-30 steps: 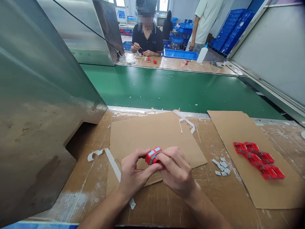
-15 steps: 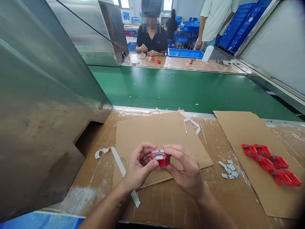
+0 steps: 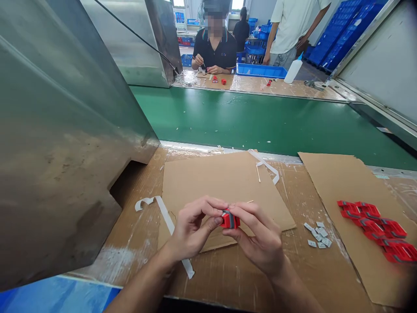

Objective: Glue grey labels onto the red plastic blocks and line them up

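Between my two hands is a small red plastic part with a dark grey band across it, held above a cardboard sheet. My left hand pinches it from the left with thumb and fingers. From the right, my right hand grips it the same way, its fingertips covering the top. Several similar red parts lie grouped on a second cardboard sheet at the right. Beside that sheet sits a small pile of grey-white square pieces.
A cotton swab and curled white tape strips lie around the middle cardboard. A metal housing stands close on the left. Past the green conveyor belt, a co-worker handles small parts near a white bottle.
The red part has been turned in my hands, so its grey band now runs up and down and its light panels no longer show. The view has shifted slightly.
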`<state>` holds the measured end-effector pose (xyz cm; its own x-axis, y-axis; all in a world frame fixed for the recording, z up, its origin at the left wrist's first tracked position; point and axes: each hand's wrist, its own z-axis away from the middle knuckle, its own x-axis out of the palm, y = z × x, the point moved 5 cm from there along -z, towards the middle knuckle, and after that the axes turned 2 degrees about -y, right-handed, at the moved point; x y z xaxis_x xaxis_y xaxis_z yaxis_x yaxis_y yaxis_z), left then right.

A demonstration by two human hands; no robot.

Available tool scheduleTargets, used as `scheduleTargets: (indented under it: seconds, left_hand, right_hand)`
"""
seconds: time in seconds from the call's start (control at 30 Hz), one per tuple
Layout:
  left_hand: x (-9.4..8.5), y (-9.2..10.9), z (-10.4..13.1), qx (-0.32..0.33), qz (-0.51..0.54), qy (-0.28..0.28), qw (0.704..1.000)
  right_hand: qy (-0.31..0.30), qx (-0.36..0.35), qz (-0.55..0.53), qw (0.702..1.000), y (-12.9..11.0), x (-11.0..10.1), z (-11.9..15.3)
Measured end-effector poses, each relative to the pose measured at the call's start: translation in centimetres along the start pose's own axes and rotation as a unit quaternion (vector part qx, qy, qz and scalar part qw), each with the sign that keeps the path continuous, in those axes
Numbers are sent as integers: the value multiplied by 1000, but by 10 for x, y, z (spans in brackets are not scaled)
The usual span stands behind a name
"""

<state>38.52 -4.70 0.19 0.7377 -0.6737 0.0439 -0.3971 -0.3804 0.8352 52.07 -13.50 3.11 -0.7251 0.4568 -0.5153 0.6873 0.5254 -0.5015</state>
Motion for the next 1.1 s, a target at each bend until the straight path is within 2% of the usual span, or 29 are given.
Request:
scheduleTargets:
  seconds: [0.1, 0.2, 0.3, 0.4, 0.57, 0.73, 0.9, 1.1]
  left_hand:
    - [-3, 3, -2, 28, -103, -3, 994]
    - [-5, 10, -1, 91, -218, -20, 971]
    - [-3, 15, 1, 133, -281, -37, 950]
    - [-1, 14, 4, 143, -302, -46, 942]
    - [-2, 14, 4, 173, -277, -46, 944]
    - [0, 24, 2, 221, -302, -64, 925]
    - [13, 32, 7, 254, -360, -94, 893]
    - [47, 43, 20, 268, -378, -163, 871]
  right_hand:
    - [-17, -5, -1, 1000, 3, -1, 0]
    - [-38, -15, 5, 999, 5, -2, -1]
    - [-42, -25, 36, 998, 3, -1, -1]
    - [-33, -32, 52, 998, -1, 1, 0]
    - [-10, -42, 50, 998, -4, 6, 3]
    - [-11, -51, 70, 996, -10, 0, 3]
    - [-45, 0, 112, 993, -22, -7, 14]
    - [11, 19, 158, 987, -35, -32, 46]
